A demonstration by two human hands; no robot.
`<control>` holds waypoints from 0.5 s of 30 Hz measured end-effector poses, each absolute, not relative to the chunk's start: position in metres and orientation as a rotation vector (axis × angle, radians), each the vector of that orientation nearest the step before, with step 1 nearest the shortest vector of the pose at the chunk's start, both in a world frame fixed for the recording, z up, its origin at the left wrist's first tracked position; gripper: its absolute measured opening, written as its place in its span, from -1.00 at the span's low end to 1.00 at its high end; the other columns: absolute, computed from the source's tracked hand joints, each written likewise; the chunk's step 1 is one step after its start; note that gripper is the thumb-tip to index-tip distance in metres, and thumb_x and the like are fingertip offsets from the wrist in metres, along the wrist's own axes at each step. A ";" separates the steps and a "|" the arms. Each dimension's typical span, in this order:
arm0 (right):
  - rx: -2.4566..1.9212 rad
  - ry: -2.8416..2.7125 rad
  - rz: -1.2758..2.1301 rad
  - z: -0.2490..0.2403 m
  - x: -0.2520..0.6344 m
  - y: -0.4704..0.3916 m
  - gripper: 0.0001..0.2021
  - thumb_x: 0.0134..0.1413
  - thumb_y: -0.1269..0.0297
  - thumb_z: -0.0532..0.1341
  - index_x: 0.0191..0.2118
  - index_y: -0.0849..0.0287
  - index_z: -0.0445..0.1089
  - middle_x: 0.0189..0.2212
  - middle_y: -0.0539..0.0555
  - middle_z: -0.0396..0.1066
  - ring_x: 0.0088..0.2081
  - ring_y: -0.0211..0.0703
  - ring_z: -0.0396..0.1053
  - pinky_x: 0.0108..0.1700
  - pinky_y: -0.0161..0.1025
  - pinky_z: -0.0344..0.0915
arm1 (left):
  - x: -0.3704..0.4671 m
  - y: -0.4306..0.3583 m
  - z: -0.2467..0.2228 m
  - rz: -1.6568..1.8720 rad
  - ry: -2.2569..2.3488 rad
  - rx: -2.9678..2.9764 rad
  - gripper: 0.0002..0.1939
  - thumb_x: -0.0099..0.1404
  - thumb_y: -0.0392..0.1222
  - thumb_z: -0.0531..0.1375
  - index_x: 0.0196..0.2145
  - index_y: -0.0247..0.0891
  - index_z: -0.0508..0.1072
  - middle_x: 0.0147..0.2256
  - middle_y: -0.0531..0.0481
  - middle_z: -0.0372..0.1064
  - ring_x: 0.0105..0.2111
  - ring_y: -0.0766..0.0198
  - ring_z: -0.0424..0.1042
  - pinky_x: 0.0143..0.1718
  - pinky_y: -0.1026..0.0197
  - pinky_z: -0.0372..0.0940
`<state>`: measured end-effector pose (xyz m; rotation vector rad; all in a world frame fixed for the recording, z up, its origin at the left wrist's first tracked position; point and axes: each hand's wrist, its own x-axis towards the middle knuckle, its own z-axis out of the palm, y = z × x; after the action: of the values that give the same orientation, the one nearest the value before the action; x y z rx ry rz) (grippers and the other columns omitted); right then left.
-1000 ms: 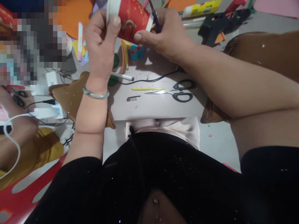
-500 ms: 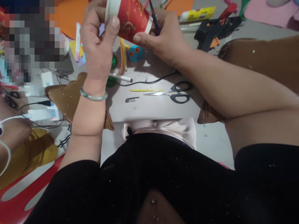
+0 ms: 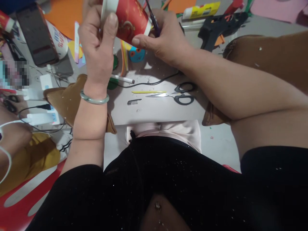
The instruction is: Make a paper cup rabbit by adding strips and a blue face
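Note:
A red and white paper cup [image 3: 131,19] lies on its side in the air at the top of the view. My left hand [image 3: 99,41] grips its white rim end, thumb on the outside. At the cup's other end is my right hand [image 3: 166,38], its thumb against the cup's side and a dark, thin tool [image 3: 155,24] between its fingers. What the tool's far end touches cannot be made out. Below the hands, black-handled scissors [image 3: 176,96], a yellow stick [image 3: 149,92] and a small blade piece [image 3: 134,102] lie on the table [image 3: 154,114].
A black glue gun [image 3: 210,30] and a yellow tube [image 3: 202,11] lie at the upper right. A phone [image 3: 37,35] leans on a white cup [image 3: 59,40] at the upper left. Brown cushions [image 3: 267,61] flank the table. Another person's arm [image 3: 15,138] is at the left edge.
Both hands and the cup have shifted slightly left in the view, along with most of the table's things. The grips look the same. The phone now shows.

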<state>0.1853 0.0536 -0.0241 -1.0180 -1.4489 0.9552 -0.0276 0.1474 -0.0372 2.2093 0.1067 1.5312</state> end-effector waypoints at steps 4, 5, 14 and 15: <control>-1.202 -1.587 0.938 -0.008 0.186 0.042 -0.37 0.04 -0.40 0.27 -0.43 0.14 0.13 -0.48 -0.24 -0.01 -0.36 -0.48 -0.09 -0.30 -0.44 -0.16 | -0.027 0.147 -0.036 1.204 0.324 2.193 -0.65 0.62 0.08 0.11 -0.10 -0.28 0.45 -0.29 0.08 0.38 -0.25 0.38 0.53 0.12 0.06 0.60; -1.204 -1.574 0.930 -0.005 0.186 0.040 -0.37 0.05 -0.39 0.25 -0.44 0.12 0.10 -0.48 -0.25 -0.03 -0.36 -0.48 -0.11 -0.31 -0.43 -0.17 | -0.028 0.146 -0.034 1.219 0.325 2.203 -0.62 0.60 0.13 0.12 -0.12 -0.28 0.43 -0.32 0.09 0.34 -0.28 0.38 0.52 0.10 0.04 0.61; -1.244 -1.586 0.884 -0.012 0.186 0.043 -0.39 0.09 -0.35 0.31 -0.41 0.11 0.11 -0.47 -0.24 -0.03 -0.35 -0.43 -0.09 -0.30 -0.41 -0.13 | -0.027 0.127 -0.022 1.396 0.623 2.358 -0.78 0.64 -0.01 0.08 -0.13 -0.16 0.36 -0.12 0.07 0.42 0.00 0.41 0.51 0.19 0.28 0.53; -1.280 -1.588 0.889 -0.011 0.186 0.043 -0.40 0.09 -0.31 0.35 -0.42 0.11 0.12 -0.46 -0.23 -0.02 -0.35 -0.42 -0.08 -0.31 -0.41 -0.11 | -0.026 0.130 -0.026 1.404 0.588 2.418 -0.80 0.66 -0.04 0.06 -0.11 -0.16 0.37 -0.06 0.08 0.46 0.08 0.41 0.50 0.19 0.29 0.52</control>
<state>0.1862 0.0431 -0.0115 -1.2797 -1.5878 0.8885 -0.0259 0.1297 -0.0256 2.4177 0.5883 1.4038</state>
